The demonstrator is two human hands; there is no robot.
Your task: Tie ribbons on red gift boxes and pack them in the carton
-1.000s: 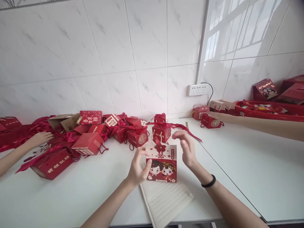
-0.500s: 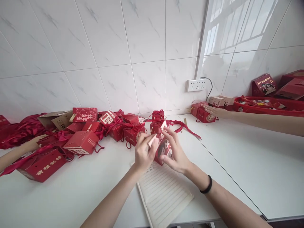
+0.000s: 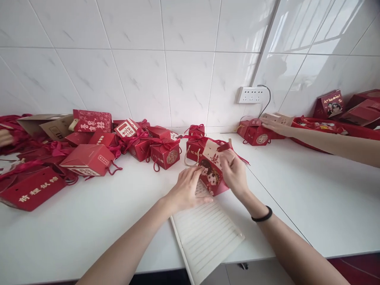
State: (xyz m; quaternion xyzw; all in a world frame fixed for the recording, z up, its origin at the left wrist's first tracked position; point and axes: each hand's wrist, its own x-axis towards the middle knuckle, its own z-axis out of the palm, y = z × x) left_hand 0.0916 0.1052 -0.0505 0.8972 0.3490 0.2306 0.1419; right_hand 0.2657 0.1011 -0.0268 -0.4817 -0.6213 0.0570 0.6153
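A red gift box with two cartoon faces and a cream top panel stands tilted over an open lined notebook. At the box's top right, my right hand is closed on its upper edge, where a dark red ribbon sticks up. My left hand lies against the box's lower left side, fingers stretched and thumb apart above the page. Just behind is another red box with a gold cord handle. A smaller red box with a bow sits against the wall.
Many red boxes and ribbons are heaped on the left, where another person's hand shows. On the right, a co-worker's hand reaches to red boxes beside a red basket. A power strip is near the wall.
The box has turned so its cartoon face shows more fully. My left hand has dropped from its top to its side, and my right hand has closed at the top. The view has shifted.
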